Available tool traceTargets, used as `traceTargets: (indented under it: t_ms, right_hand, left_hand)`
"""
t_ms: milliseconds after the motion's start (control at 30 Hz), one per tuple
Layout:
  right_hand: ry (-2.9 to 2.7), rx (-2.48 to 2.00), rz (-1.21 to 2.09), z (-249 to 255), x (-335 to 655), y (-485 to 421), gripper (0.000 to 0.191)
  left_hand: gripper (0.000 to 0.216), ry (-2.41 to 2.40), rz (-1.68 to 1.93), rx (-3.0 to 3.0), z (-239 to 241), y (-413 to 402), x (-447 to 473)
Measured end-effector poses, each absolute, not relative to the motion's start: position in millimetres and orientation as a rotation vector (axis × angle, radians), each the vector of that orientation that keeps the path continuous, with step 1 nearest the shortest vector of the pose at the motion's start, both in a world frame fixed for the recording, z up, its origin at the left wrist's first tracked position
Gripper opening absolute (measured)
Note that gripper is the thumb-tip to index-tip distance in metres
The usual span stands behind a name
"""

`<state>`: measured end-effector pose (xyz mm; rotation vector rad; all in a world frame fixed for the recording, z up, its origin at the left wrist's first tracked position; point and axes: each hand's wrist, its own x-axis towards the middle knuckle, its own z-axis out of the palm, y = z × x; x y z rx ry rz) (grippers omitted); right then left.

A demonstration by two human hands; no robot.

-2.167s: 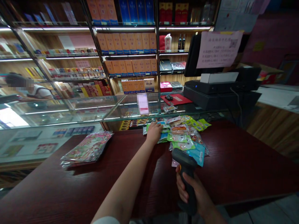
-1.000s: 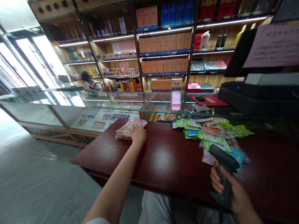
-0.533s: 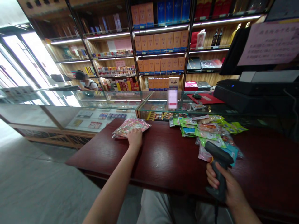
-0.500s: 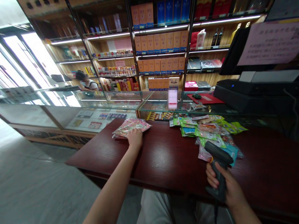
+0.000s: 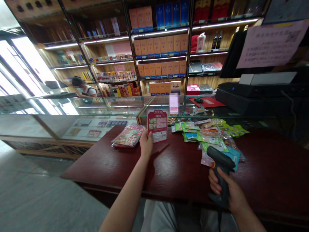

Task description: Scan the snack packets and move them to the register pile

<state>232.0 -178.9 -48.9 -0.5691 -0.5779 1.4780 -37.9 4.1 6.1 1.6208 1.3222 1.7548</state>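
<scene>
My left hand (image 5: 146, 144) grips a flat red packet (image 5: 157, 125) by its lower left edge and holds it upright above the dark red wooden counter (image 5: 173, 167). Just left of it lies a stack of pink flat packets (image 5: 128, 135). My right hand (image 5: 228, 190) is wrapped round the handle of a black barcode scanner (image 5: 220, 167), whose head points toward the far side of the counter. A loose heap of green, blue and pink snack packets (image 5: 210, 135) lies ahead of the scanner.
Glass display cases (image 5: 79, 112) run along the far side of the counter. A black till with a screen (image 5: 256, 90) stands at the right. Shelves of orange boxes (image 5: 159, 45) fill the back wall. Another person (image 5: 82, 87) is behind the cases at the left.
My left hand went from the snack heap to the pink stack, then lifted one red packet off it and stood it upright. The scanner hand has barely moved.
</scene>
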Motion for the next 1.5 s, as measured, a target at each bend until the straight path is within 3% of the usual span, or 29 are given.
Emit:
traceTargets:
  t_ms: [167, 367, 500, 600, 1333, 1500]
  right_hand:
    - [-0.577, -0.579, 1.474, -50.2, 231.4, -178.3, 0.017]
    - [-0.617, -0.708, 1.455, -40.9, 223.1, -178.7, 0.025]
    - [-0.694, -0.945, 1.44, -30.1, 202.2, -179.6, 0.044]
    - [-0.786, -1.093, 1.365, -24.1, 183.5, -179.6, 0.047]
    - [-0.747, -1.054, 1.335, -18.9, 185.6, -174.8, 0.043]
    - [-0.632, -0.845, 1.396, -28.7, 216.5, -172.5, 0.027]
  left_hand:
    - [0.03, 0.795, 1.696, 1.077, -28.8, 17.8, -3.0]
    - [0.033, 0.788, 1.619, 1.08, -50.9, 14.0, 6.0]
    - [0.036, 0.784, 1.62, 1.108, -51.3, 14.3, 4.9]
    - [0.035, 0.783, 1.614, 1.095, -49.8, 13.4, 5.1]
    - [0.04, 0.789, 1.596, 1.065, -46.8, 10.9, 7.2]
    - [0.043, 0.789, 1.607, 1.037, -48.5, 13.0, 5.5]
